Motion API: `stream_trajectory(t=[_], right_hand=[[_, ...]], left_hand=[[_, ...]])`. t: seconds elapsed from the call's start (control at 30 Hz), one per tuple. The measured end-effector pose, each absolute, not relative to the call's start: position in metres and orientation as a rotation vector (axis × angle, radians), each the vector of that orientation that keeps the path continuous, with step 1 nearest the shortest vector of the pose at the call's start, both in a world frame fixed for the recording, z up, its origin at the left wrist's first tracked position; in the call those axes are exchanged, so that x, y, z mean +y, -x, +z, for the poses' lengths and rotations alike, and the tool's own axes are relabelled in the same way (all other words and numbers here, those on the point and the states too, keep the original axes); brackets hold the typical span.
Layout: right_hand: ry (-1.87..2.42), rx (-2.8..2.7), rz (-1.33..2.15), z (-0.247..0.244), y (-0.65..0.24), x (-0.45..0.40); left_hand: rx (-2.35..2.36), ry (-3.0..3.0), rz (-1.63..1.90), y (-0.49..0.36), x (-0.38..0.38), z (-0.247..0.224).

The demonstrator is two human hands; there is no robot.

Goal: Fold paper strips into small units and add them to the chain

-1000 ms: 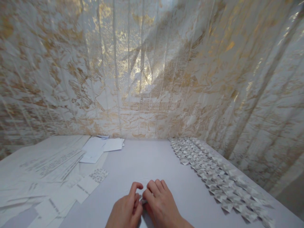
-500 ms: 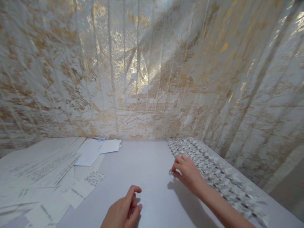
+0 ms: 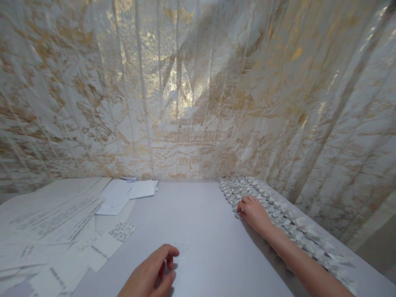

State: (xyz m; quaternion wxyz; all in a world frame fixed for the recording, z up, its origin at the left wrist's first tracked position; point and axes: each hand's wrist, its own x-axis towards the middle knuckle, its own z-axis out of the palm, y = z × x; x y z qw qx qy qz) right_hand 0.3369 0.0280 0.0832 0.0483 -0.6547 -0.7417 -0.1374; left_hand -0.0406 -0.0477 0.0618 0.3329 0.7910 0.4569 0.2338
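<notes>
My right hand (image 3: 253, 214) is at the left edge of long rows of small folded paper pieces (image 3: 289, 220), white and grey with pointed tips. Its fingers are pinched on one small folded paper piece (image 3: 237, 215), mostly hidden by the fingertips. That piece lies close against the rows; I cannot tell whether it touches them. Low in the middle, my left hand (image 3: 153, 272) hovers over or rests on the white tabletop (image 3: 188, 222). Its fingers are curled, thumb apart from the forefinger, with nothing between them.
Printed sheets and strips (image 3: 64, 218) overlap across the left side. Blank white papers (image 3: 116, 198) lie at the back left, and a patterned sheet (image 3: 122, 232) sits nearer. A gold and white curtain (image 3: 185, 136) hangs along the far edge.
My right hand has moved right and slightly away from me, carrying the small folded paper piece to the rows. My left hand has shifted a little left.
</notes>
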Motion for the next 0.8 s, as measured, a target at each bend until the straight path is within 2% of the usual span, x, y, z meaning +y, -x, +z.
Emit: stream_trajectory(t=[0.23,0.5,0.63,0.8], right_hand=[[2.049,-2.244,-0.433,0.080,-0.339,0.027],[1.992,-2.180,-0.419,0.088,-0.335,0.022],[1.852,-2.206,-0.387,0.097,-0.310,0.012],[1.598,-2.289,-0.249,0.094,-0.256,-0.006]], left_hand=[[1.414,-2.177,0.734,0.083,-0.023,0.070],[1.696,-2.459,0.787,0.186,0.012,0.031],[1.809,-2.594,0.651,0.199,0.019,0.017],[1.865,-2.559,0.482,0.185,0.019,0.024]])
